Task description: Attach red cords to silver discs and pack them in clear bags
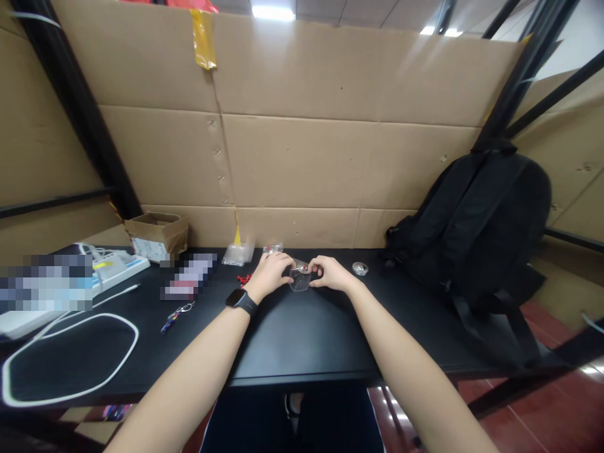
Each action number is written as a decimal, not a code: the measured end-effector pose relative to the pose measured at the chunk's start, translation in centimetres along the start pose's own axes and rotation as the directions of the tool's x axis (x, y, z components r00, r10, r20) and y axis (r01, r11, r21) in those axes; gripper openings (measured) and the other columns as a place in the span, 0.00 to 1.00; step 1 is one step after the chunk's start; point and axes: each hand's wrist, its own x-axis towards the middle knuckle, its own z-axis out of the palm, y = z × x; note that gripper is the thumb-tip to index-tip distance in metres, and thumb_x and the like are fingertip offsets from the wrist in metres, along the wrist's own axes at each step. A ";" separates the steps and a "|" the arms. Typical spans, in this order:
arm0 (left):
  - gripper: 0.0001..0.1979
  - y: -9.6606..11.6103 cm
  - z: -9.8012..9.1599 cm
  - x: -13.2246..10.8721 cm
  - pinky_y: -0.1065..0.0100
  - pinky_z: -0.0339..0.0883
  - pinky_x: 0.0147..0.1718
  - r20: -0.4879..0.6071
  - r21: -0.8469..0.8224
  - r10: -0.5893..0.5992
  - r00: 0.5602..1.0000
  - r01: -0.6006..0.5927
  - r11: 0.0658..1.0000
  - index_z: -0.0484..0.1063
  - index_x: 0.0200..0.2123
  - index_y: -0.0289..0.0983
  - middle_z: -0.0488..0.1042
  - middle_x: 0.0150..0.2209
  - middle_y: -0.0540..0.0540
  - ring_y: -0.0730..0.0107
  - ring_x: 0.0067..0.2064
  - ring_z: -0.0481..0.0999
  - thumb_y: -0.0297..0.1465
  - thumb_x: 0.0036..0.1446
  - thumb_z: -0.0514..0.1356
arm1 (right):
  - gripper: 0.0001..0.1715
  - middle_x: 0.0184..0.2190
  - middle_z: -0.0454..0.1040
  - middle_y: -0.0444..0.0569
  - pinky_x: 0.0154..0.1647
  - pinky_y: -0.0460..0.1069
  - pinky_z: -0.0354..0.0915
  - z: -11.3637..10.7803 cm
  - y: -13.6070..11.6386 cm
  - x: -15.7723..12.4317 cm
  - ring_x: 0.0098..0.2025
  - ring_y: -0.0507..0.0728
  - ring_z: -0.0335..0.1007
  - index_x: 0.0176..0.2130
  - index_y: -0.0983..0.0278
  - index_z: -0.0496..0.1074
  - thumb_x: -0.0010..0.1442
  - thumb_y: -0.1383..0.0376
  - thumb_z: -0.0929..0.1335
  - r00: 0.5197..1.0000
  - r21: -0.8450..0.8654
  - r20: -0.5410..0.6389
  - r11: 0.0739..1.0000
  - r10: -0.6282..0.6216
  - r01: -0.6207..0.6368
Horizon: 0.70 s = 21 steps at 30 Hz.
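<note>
My left hand (272,275), with a dark watch (241,301) on the wrist, has its thumb and fingers closed on the left side of a small clear plastic bag (300,281). My right hand (331,274) pinches the same bag from the right, its fingers curled. Small red bits show near the bag's top; what they are is too small to tell. Right of my right hand lies a round clear, shiny piece (360,268). Small red pieces (244,280) lie beside my left wrist. Just behind my left hand is another clear packet (272,248), partly hidden.
Clear bags (238,254) and an open cardboard box (158,236) stand at the back left. Keys (177,316), a white cable (134,352) and a power strip (120,274) lie left. A black backpack (491,233) occupies the right. Cardboard (302,163) walls the back.
</note>
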 end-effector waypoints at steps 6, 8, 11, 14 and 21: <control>0.07 0.5 -0.1 0.0 0.58 0.55 0.54 -0.022 -0.037 0.038 0.999 -0.038 0.999 0.77 0.38 0.43 0.79 0.45 0.48 0.59 0.53 0.71 0.39 0.63 0.61 | 0.16 0.29 0.71 0.41 0.34 0.44 0.61 0.2 -0.2 0.0 0.30 0.50 0.65 0.34 0.62 0.80 0.45 0.77 0.74 1.000 -0.056 0.013 0.998 -0.014 0.014; 0.10 0.5 -0.2 -0.2 0.58 0.56 0.53 -0.051 -0.070 0.009 0.999 -0.012 0.997 0.77 0.39 0.43 0.79 0.44 0.47 0.60 0.50 0.73 0.39 0.65 0.58 | 0.17 0.29 0.72 0.41 0.34 0.44 0.61 0.3 -0.3 0.0 0.31 0.50 0.66 0.36 0.61 0.81 0.45 0.76 0.75 1.000 -0.048 0.008 0.999 -0.010 0.011; 0.12 0.5 -0.5 -0.4 0.60 0.58 0.53 -0.081 -0.102 -0.033 0.996 0.025 0.994 0.77 0.39 0.42 0.80 0.43 0.47 0.61 0.48 0.74 0.39 0.66 0.55 | 0.13 0.31 0.74 0.43 0.34 0.44 0.62 0.6 -0.5 0.1 0.31 0.51 0.67 0.37 0.61 0.82 0.48 0.68 0.78 1.000 -0.017 -0.024 1.000 -0.014 0.013; 0.12 0.3 -0.5 -0.4 0.61 0.59 0.52 -0.076 -0.129 -0.051 0.996 0.040 0.991 0.77 0.38 0.43 0.81 0.43 0.47 0.61 0.48 0.75 0.39 0.65 0.56 | 0.06 0.31 0.76 0.45 0.35 0.45 0.62 0.6 -0.6 0.2 0.31 0.51 0.68 0.35 0.62 0.82 0.56 0.62 0.74 0.997 0.000 -0.070 1.000 -0.015 0.015; 0.09 -0.1 0.4 -0.1 0.61 0.60 0.49 -0.048 -0.304 -0.331 0.942 0.302 0.903 0.73 0.44 0.44 0.83 0.35 0.52 0.62 0.44 0.80 0.38 0.61 0.59 | 0.08 0.31 0.80 0.48 0.36 0.46 0.63 0.3 0.2 0.6 0.33 0.54 0.72 0.33 0.65 0.81 0.57 0.63 0.72 0.973 0.045 -0.124 0.981 0.194 -0.189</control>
